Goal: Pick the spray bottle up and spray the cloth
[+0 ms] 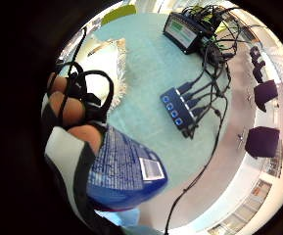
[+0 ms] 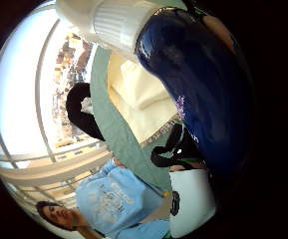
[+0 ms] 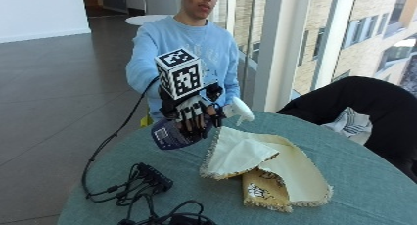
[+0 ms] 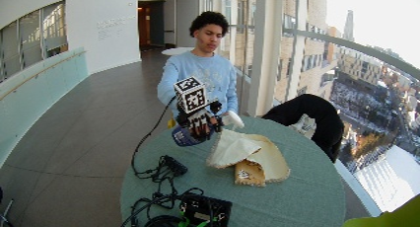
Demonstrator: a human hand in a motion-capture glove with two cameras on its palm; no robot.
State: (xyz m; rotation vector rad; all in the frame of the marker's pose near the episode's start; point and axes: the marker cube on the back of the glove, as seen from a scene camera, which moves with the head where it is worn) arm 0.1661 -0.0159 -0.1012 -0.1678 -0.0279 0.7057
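Nearest the outside camera, at the lower left of the frame, a black hub (image 3: 155, 176) with its tangle of cables lies on the round green table (image 3: 365, 181); a second black box (image 4: 205, 210) sits at the lower centre of the wide outside view. Behind these, at centre left of the outside view, the gloved right hand (image 3: 189, 115) holds the one spray bottle (image 3: 171, 133) off the table, its fingers curled round the dark blue body. The bottle lies tilted, its long axis running from the blue base at the left up to the white spray head (image 3: 240, 110) at the right, so the nozzle end is the part closest to the cloth. One cream cloth (image 3: 261, 166) with a fringed edge lies folded on the table at centre frame, just right of and below the hand, apart from the bottle. Judging from this, the spray head already faces the cloth's side, and the coming move depends on aiming the nozzle downward at the fabric. Only the gloved hand is near the bottle; the person's other hand is not visible. A dark garment (image 3: 365, 105) hangs at the right edge.
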